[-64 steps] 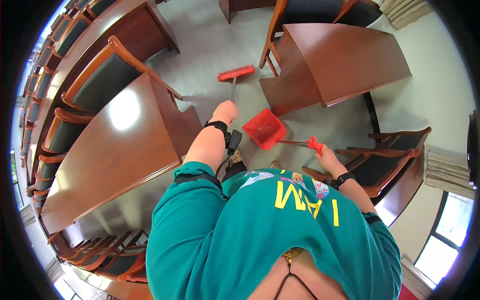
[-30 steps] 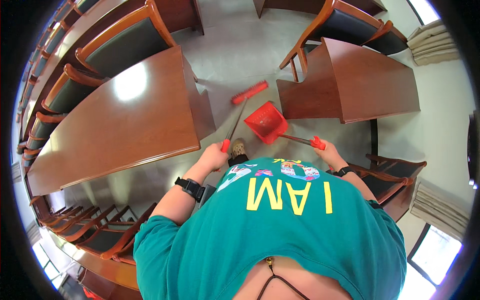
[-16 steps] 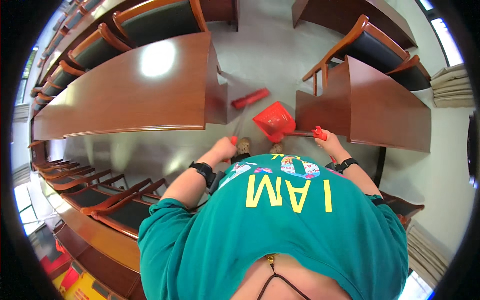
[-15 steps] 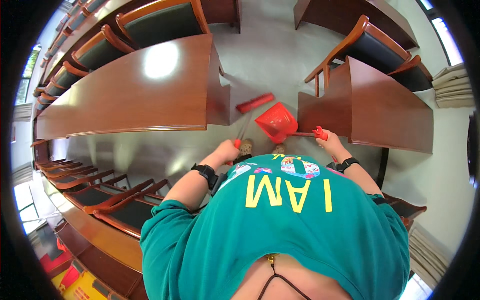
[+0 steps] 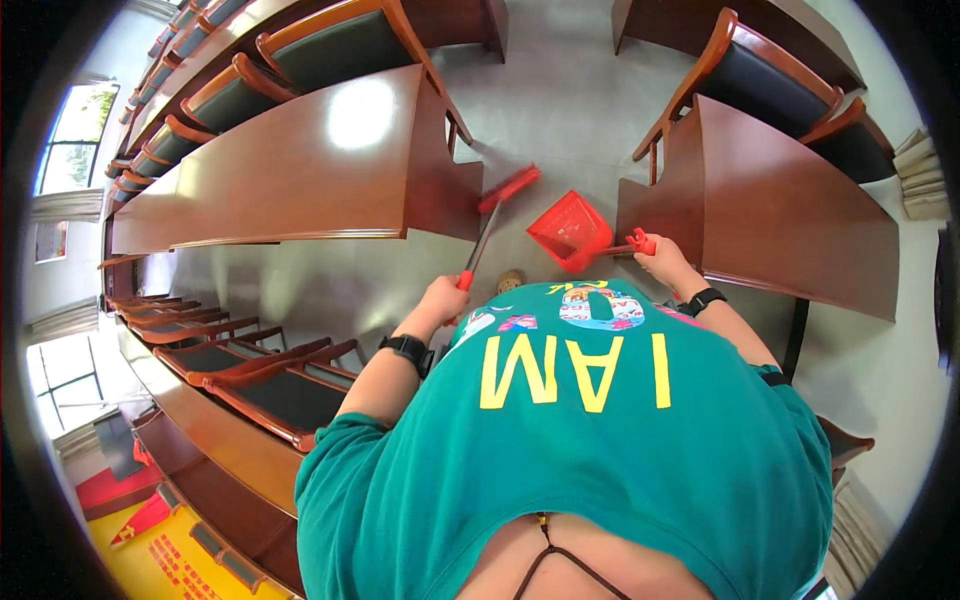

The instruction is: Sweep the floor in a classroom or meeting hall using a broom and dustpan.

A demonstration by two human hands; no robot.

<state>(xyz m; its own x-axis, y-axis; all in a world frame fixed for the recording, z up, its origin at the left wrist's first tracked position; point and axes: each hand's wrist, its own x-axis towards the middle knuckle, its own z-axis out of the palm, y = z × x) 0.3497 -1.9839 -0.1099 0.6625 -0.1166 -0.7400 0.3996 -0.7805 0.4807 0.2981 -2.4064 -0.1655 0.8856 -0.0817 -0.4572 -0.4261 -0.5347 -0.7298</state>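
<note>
My left hand [image 5: 444,297] is wrapped round the red grip of a broom [image 5: 486,238]. Its grey stick runs forward to a red bristled head, which is beside the end of the left desk. In my right hand [image 5: 667,258] is the red handle of a dustpan [image 5: 571,230]. The red pan lies out in front of me, right of the broom head and apart from it, its open side turned toward the far left. Whether anything lies inside the pan is too small to tell.
A long brown desk [image 5: 300,170] stands on the left and a shorter desk [image 5: 770,210] on the right, with grey floor [image 5: 570,120] between them. Black-seated wooden chairs [image 5: 340,50] line the far side. More chairs [image 5: 270,390] stand behind me to the left.
The broom head has shifted slightly farther away, toward the left desk's end. The dustpan has moved a little right, widening the space between them. My view has turned slightly.
</note>
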